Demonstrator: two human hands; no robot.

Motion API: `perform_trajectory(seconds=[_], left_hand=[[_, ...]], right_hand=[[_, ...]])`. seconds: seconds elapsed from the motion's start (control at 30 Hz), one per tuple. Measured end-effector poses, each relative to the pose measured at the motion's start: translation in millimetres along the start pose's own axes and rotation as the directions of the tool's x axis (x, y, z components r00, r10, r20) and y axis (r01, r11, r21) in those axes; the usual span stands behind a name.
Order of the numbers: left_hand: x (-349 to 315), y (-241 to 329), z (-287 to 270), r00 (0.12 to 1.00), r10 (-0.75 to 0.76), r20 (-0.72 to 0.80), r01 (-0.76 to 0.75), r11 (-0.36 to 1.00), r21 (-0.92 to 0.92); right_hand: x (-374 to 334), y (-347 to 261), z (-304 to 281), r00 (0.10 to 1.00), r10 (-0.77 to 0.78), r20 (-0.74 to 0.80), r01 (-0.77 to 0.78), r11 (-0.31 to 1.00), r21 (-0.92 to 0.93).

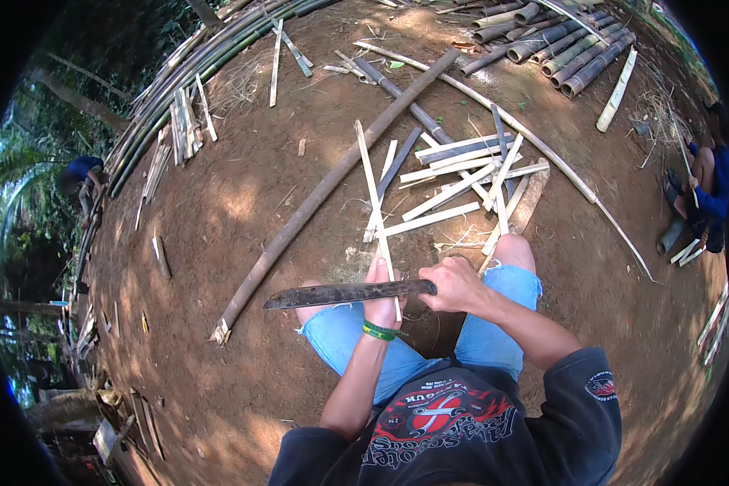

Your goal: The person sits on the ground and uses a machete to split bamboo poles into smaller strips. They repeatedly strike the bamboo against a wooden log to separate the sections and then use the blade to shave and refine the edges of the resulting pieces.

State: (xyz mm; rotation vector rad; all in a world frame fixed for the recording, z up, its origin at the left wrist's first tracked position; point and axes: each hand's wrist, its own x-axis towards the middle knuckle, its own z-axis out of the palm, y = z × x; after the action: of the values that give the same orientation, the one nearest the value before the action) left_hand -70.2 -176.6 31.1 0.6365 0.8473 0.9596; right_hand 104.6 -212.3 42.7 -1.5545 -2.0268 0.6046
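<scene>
My right hand (454, 285) is closed round the handle end of a machete (340, 293), whose dark, worn blade points left across my lap. The blade passes over my left hand (379, 301) and hides part of its fingers. That left hand grips a long, pale bamboo strip (373, 182), which runs up and away from me and crosses beneath the blade. The strip's near end pokes out below the blade, beside the green band on my left wrist. Just beyond my knees lies a loose heap of split bamboo pieces (441, 199).
A long brown pole (332, 190) slants over the dirt ahead. A thin curved pole (535, 139) lies to the right. Thick bamboo culms (595, 65) are stacked far right, with long poles (166, 97) far left. One person (709, 190) crouches at right, another (89, 182) at far left.
</scene>
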Motion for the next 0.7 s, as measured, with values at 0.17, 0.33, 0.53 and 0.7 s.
perform_trajectory(seconds=[0.17, 0.33, 0.53, 0.7], left_hand=[[-34.8, 5.6, 18.6, 0.989, -0.134, 0.06, 0.14, 0.985, -0.1], [-7.6, -11.8, 1.5, 1.0, 0.014, -0.014, -0.014, 1.0, -0.018], [-37.3, -5.1, 12.2, 0.988, -0.15, -0.03, 0.143, 0.977, -0.16], [-12.8, -6.8, -3.3, 0.999, 0.004, -0.046, -0.005, 1.0, -0.022]], right_hand=[[26.2, 32.2, -15.3, 0.976, 0.195, -0.101, -0.198, 0.98, -0.022], [-0.8, 1.0, -10.9, 0.982, -0.07, 0.177, 0.079, 0.996, -0.044], [25.2, 26.6, -15.5, 0.987, 0.119, 0.109, -0.119, 0.993, -0.008], [4.1, 5.5, 1.2, 0.968, -0.112, 0.225, 0.115, 0.993, -0.004]])
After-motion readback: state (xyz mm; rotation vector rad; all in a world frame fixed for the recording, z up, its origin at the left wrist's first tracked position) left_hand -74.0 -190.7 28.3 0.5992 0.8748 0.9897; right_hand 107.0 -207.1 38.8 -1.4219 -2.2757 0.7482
